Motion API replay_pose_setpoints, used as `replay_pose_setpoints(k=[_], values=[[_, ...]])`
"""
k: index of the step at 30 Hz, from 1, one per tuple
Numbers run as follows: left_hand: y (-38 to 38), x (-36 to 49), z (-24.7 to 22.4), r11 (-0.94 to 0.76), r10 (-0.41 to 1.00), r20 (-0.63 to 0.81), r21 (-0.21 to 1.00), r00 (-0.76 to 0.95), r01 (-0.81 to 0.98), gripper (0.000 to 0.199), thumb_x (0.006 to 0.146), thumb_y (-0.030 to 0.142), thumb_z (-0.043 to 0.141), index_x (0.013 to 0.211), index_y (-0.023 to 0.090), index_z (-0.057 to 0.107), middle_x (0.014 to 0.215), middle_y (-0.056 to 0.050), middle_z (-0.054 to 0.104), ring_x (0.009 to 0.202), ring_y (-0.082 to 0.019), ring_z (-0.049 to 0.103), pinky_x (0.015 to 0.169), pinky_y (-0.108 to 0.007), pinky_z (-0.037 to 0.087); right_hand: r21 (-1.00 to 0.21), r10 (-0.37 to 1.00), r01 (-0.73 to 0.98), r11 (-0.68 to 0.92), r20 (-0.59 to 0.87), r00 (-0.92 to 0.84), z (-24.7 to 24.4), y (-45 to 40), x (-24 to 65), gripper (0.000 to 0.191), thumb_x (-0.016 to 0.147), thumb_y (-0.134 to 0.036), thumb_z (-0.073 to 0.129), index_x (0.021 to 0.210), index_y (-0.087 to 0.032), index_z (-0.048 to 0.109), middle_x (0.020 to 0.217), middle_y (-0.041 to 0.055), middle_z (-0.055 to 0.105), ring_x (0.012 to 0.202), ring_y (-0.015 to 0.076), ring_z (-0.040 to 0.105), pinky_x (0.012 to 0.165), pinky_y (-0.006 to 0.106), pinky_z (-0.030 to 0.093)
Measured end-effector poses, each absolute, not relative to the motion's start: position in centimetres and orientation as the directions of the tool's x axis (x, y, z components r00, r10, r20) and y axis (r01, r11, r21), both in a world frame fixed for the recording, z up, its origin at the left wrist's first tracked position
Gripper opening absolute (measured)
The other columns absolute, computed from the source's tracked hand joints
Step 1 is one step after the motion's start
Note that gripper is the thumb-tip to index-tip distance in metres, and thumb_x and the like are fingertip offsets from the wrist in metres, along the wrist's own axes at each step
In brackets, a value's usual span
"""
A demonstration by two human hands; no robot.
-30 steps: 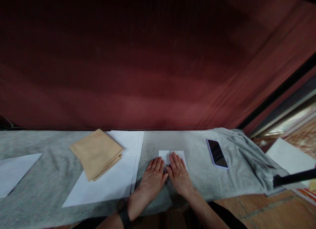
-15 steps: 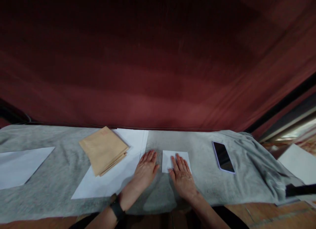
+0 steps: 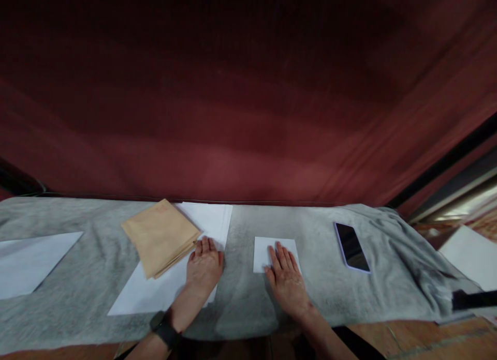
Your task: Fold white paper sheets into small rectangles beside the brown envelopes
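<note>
My right hand (image 3: 288,282) lies flat, fingers stretched out, on a small folded white paper (image 3: 262,255) and covers much of its right part. My left hand (image 3: 204,264), with a dark watch (image 3: 164,329) on its wrist, rests over large white paper sheets (image 3: 145,295). Its thumb is apart from the other fingers, and no held object shows. The fingertips reach the right corner of a stack of brown paper envelopes (image 3: 161,236), which lies askew on the sheets. Whether they touch the stack I cannot tell.
A grey cloth (image 3: 240,318) covers the narrow table. To the right lies a phone (image 3: 351,247) with a purple edge. Another white sheet (image 3: 34,261) is at the far left. A dark red fabric wall (image 3: 248,158) rises behind; a white panel (image 3: 471,256) stands at the right.
My left hand has moved left, from the bare cloth beside the small paper to the white sheets by the envelopes. My right hand stays on the small paper.
</note>
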State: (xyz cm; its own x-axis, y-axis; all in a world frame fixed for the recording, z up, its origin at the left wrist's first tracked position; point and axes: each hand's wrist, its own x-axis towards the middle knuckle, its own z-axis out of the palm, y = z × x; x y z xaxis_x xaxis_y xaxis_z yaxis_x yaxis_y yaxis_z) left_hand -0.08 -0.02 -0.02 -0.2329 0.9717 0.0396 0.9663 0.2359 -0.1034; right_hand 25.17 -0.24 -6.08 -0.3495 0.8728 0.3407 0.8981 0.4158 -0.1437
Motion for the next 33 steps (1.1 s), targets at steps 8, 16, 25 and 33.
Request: replay_pose_setpoints(k=[8, 16, 25, 33], values=[[0.1, -0.6, -0.9, 0.138, 0.98, 0.156, -0.11, -0.12, 0.984, 0.044, 0.096, 0.02, 0.044, 0.128, -0.004, 0.063, 0.133, -0.029, 0.062, 0.124, -0.039, 0.059, 0.092, -0.046, 0.055, -0.18, 0.873, 0.891, 0.417, 0.354, -0.336, -6.5, -0.3, 25.2, 0.057, 0.104, -0.043, 0.041, 0.155, -0.017, 0.038, 0.162, 0.0127, 0.032, 0.147, 0.0299, 0.035, 0.12, 0.049, 0.031], [0.8, -0.6, -2.1, -0.065, 0.964, 0.264, 0.11, 0.034, 0.992, 0.047, 0.098, 0.026, 0.043, 0.135, 0.003, 0.059, 0.143, -0.023, 0.057, 0.133, -0.033, 0.054, 0.111, -0.048, 0.045, -0.198, 0.893, 0.898, 0.393, 0.317, -0.321, -6.2, 0.0, 26.0, 0.064, 0.104, -0.047, 0.038, 0.157, -0.01, 0.031, 0.16, 0.0155, 0.034, 0.148, 0.0284, 0.034, 0.119, 0.048, 0.034], [-0.1, 9.1, -5.0, -0.502, 0.838, 0.353, 0.205, 0.415, 0.84, 0.056, 0.101, 0.038, 0.04, 0.151, 0.013, 0.04, 0.156, -0.015, 0.044, 0.147, -0.025, 0.037, 0.118, -0.047, 0.037, -0.163, 0.879, 0.906, 0.391, 0.359, -0.315, -6.4, 0.0, 26.5, 0.054, 0.104, -0.032, 0.039, 0.154, -0.011, 0.038, 0.158, 0.014, 0.04, 0.147, 0.0256, 0.035, 0.119, 0.045, 0.034], [1.6, 8.1, -6.5, -0.461, 0.845, 0.366, 0.134, 0.389, 0.877, 0.062, 0.098, 0.043, 0.044, 0.15, 0.009, 0.041, 0.155, -0.018, 0.046, 0.145, -0.028, 0.041, 0.115, -0.045, 0.042, -0.145, 0.888, 0.923, 0.356, 0.359, -0.287, -6.2, 0.6, 29.7, 0.056, 0.103, -0.034, 0.04, 0.152, -0.008, 0.04, 0.155, 0.0173, 0.043, 0.145, 0.0276, 0.04, 0.117, 0.048, 0.037]])
